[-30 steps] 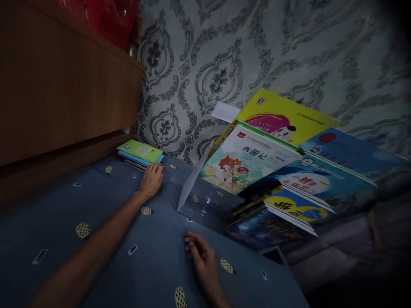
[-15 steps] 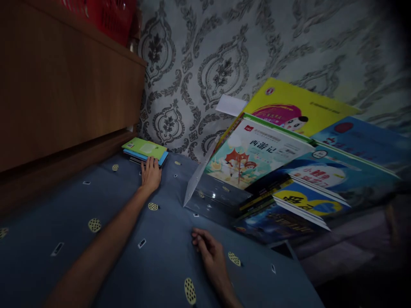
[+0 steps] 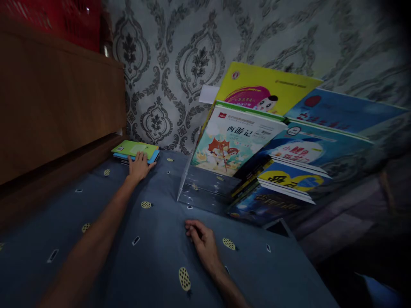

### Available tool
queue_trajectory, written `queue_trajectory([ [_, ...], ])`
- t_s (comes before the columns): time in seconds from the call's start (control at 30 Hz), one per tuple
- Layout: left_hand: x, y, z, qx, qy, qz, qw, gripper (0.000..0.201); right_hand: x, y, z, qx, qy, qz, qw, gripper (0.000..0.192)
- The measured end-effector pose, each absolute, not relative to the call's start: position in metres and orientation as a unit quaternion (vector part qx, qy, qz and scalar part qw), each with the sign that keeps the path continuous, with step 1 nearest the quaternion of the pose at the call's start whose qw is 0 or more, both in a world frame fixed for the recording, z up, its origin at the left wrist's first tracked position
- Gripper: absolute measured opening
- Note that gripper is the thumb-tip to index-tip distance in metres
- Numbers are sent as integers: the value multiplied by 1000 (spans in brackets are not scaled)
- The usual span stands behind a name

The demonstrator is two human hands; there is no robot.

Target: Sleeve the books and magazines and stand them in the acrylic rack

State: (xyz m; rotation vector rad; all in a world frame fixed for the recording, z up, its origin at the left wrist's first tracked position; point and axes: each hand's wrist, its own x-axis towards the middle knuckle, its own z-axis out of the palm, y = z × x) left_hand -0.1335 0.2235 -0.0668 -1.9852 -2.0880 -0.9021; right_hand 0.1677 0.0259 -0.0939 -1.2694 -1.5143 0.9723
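Small stack of thin books with a green cover on top (image 3: 135,149): lying flat at the far left of the blue patterned bedsheet (image 3: 154,265), close under the brown wooden headboard (image 3: 61,102), not yet lifted or moved. Nearest, right hand (image 3: 201,241) resting on the sheet, fingers curled loosely inward, holding nothing as far as can be told. Further off, left hand (image 3: 138,166) stretched out, fingers spread flat on the near edge of the stack, touching but not gripping it. To the right, clear plastic bookend stand (image 3: 192,184) propping a leaning row of colourful children's books (image 3: 257,145) against the grey damask wallpaper (image 3: 180,64). Judged so: row mostly arranged, stack left to pick up and join. Farthest left, red basket (image 3: 73,21) atop the headboard.
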Motion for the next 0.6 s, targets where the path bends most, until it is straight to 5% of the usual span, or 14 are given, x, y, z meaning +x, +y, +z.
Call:
queue_trajectory([
  [0.33, -151, 182, -50, -707, -671, -191, 113, 39, 169, 26, -89, -485, -638, 400, 444, 29],
  [0.6, -141, 163, -36, -726, -660, -123, 150, 41, 169, 26, -88, -474, -651, 395, 441, 27],
])
